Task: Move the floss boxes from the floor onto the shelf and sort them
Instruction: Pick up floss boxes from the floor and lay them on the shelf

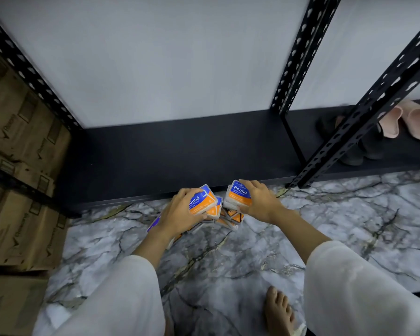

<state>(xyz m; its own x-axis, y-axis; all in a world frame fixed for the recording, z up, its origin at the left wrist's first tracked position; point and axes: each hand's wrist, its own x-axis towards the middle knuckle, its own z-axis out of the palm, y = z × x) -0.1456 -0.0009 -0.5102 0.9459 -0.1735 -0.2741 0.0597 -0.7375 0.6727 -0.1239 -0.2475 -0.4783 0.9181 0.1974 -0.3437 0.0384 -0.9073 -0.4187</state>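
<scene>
Several blue-and-orange floss boxes lie in a pile (230, 218) on the marble floor, just in front of the black bottom shelf (180, 154). My left hand (180, 212) grips a small stack of floss boxes (203, 201), lifted above the pile. My right hand (260, 200) grips another stack of floss boxes (238, 195), its top label reading "Round". Both stacks hover near the shelf's front edge. The shelf board itself carries no boxes in the stretch ahead of me.
Black perforated uprights (298, 61) and a slanted post (364, 117) frame the shelf on the right. Pink slippers (407, 120) and dark shoes (364, 149) sit on the shelf's right part. Cardboard cartons (20, 166) stand at left. My bare foot (277, 309) rests on the floor.
</scene>
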